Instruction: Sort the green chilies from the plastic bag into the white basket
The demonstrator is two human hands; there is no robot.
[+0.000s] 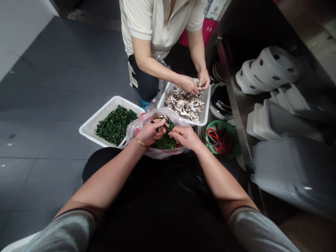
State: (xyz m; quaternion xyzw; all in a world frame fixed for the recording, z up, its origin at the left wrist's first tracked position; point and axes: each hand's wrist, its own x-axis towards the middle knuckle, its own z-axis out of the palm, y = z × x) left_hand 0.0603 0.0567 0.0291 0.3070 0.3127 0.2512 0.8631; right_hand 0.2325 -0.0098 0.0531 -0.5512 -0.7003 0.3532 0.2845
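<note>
A clear plastic bag (pixel 133 129) stands open in front of me with green chilies (pixel 166 142) inside. Above it my left hand (pixel 152 131), a gold bangle at its wrist, is curled around a few green chilies. My right hand (pixel 185 135) is beside it, thumb and fingers pinched together at the chilies; what exactly it grips is too small to tell. Left of the bag, more green chilies (pixel 115 126) lie in a white perforated basket (pixel 90 130). Behind the bag, a second white basket (pixel 207 108) holds torn mushrooms (pixel 183 104).
Across from me a person in a cream shirt (pixel 164 31) works with both hands over the mushrooms. A green basket (pixel 223 124) with red-handled items stands at the right. Beyond it, a metal shelf (pixel 240 126) bears grey tubs (pixel 286 168) and white containers (pixel 273 68).
</note>
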